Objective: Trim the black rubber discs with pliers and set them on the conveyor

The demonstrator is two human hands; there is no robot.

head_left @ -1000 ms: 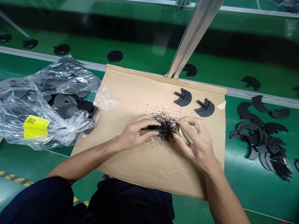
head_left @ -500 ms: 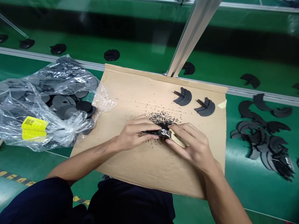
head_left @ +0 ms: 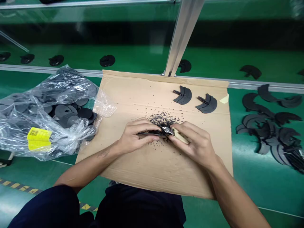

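Between the thumb and fingers of my left hand [head_left: 136, 133] is a flat black plastic part [head_left: 152, 133], held over a cardboard sheet [head_left: 154, 171]. My right hand [head_left: 196, 141] is closed around a pair of cutting pliers [head_left: 168, 129] with pale yellow handles. The metal jaws sit at the right end of the black part; whether they grip it I cannot tell. Under and beyond both hands lies a scatter of tiny black scraps [head_left: 163, 118]. Two curved black parts with thin stems, a left one [head_left: 184, 95] and a right one [head_left: 207, 104], rest farther back on the cardboard.
At left lies a clear plastic bag [head_left: 21, 104] of black discs with a yellow label [head_left: 39, 139]. A heap of curved black pieces [head_left: 268, 126] is on the green surface at right. A metal post [head_left: 181, 41] rises behind the cardboard, with more black parts beyond the rail.
The camera view has shifted slightly. The black part and pliers have tilted a little in my hands, and the jaws show at a different angle. Both hands keep their hold.
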